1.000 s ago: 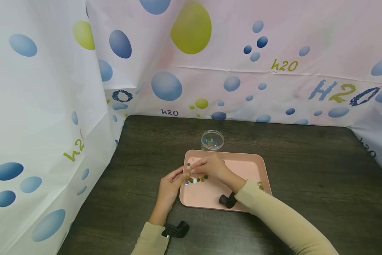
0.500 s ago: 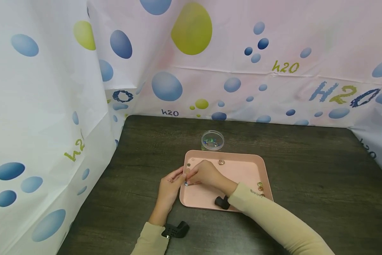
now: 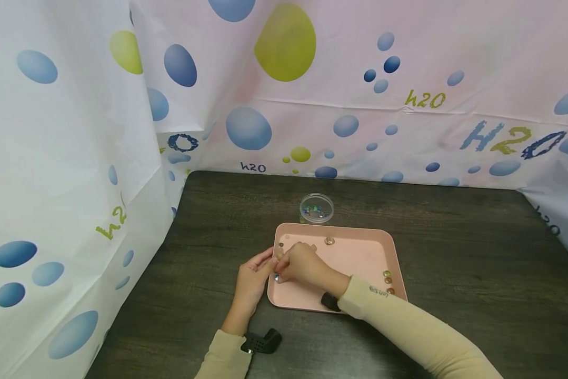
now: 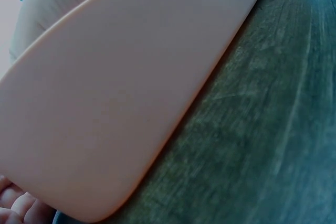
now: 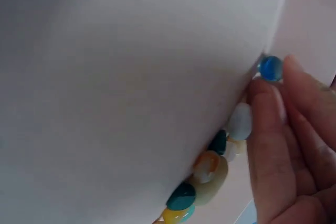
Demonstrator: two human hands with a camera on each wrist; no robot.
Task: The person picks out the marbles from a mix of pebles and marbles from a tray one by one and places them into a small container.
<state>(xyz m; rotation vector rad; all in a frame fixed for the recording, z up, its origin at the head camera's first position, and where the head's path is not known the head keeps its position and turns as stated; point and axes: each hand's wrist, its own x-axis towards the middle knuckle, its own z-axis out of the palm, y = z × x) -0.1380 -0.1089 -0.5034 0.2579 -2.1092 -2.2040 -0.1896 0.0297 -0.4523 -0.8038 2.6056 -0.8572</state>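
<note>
Blue marble [image 3: 276, 277] shifted nearward in tray [image 3: 359, 252].
Right hand [image 3: 305, 266] narrow, separating it from stones [image 5: 207, 167] (pinch unconfirmed); left hand [image 3: 252, 279]: grip unclear.

"h2O" prints readable on patterned sheet [image 3: 331, 95].
Large "H2O" at right, smaller "h2O" up-left of it and low centre, partial "h2" far left; right sleeve [image 3: 407, 321] lettering too small.

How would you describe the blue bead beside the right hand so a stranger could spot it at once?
On the dark table, find the pink tray. Follow its left side to the right hand. By its fingertips sits the blue bead, round and glossy, its clear blue setting it apart from the white stone, dark green stone and orange stone nearby.
</note>
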